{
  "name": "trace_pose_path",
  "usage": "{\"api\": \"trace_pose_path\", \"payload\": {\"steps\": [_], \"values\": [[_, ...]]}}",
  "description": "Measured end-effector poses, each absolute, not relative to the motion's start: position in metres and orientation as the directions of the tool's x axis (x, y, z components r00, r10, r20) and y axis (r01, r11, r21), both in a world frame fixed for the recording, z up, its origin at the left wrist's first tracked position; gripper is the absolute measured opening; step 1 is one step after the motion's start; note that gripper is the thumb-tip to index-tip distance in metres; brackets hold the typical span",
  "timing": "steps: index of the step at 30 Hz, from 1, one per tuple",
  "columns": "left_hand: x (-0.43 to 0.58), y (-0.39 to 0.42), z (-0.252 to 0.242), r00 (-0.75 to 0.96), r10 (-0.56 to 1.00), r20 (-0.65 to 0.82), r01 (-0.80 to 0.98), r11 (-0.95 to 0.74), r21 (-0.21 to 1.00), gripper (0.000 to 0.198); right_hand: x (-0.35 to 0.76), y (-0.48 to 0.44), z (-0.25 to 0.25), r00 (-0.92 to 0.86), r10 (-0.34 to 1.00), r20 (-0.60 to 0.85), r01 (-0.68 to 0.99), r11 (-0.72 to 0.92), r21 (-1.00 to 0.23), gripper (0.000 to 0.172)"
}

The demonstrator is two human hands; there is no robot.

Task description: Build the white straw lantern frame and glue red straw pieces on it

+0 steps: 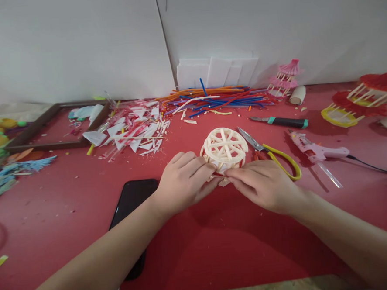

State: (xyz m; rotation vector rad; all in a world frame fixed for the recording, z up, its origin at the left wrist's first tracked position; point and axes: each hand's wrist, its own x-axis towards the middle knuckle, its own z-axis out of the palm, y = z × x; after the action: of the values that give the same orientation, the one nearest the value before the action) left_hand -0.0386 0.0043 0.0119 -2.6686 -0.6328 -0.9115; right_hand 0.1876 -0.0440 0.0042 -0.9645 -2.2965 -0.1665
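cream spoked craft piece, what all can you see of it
The cream spoked craft piece has a round face turned up toward the camera, more strips beneath, and red along its near lower edge. It looks fuzzy, perhaps pipe cleaner. The left hand and right hand pinch its near side, beside yellow-handled scissors.

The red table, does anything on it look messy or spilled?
Yes: red-and-white scraps lie scattered beside the brown frame. They look messy because they point every which way, while the colored sticks next to them mostly lie bunched together.
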Motion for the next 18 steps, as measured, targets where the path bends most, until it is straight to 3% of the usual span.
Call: {"api": "trace_pose_path", "payload": {"steps": [11,18], "values": [[-0.04,0.005,0.011,0.713,0.308,0.63,0.454,-0.887,-0.081,0.018,0.183,-0.049,0.006,-0.564,0.559,0.608,0.709,0.705,0.009,0.02],[-0.042,0.004,0.009,0.722,0.335,0.605,0.436,-0.899,-0.023,0.01,0.174,-0.055,0.005,-0.468,0.717,0.517,0.793,0.599,-0.113,0.023]]}}
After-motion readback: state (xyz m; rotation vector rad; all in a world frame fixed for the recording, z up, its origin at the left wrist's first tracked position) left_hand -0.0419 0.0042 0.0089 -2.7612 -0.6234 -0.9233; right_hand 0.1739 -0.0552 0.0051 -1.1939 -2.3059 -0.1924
